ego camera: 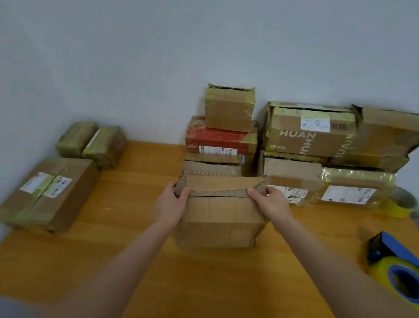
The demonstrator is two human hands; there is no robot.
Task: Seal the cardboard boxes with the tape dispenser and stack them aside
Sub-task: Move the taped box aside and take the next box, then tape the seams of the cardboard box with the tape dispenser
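A plain brown cardboard box (219, 221) stands in the middle of the wooden table (116, 266). Its top flap with a torn, perforated edge lies folded down over the front. My left hand (172, 203) grips the box's upper left corner and my right hand (270, 200) grips its upper right corner, thumbs pressing on the flap. The blue tape dispenser (400, 269) with a yellowish tape roll lies on the table at the right, apart from both hands.
Taped boxes lie at the left: a flat one (48, 194) and two small ones (91, 141). Behind the held box a stack (223, 134) rises against the wall; larger "HUAN" boxes (335, 153) are piled to the right. A loose tape roll (399, 203) sits beside them.
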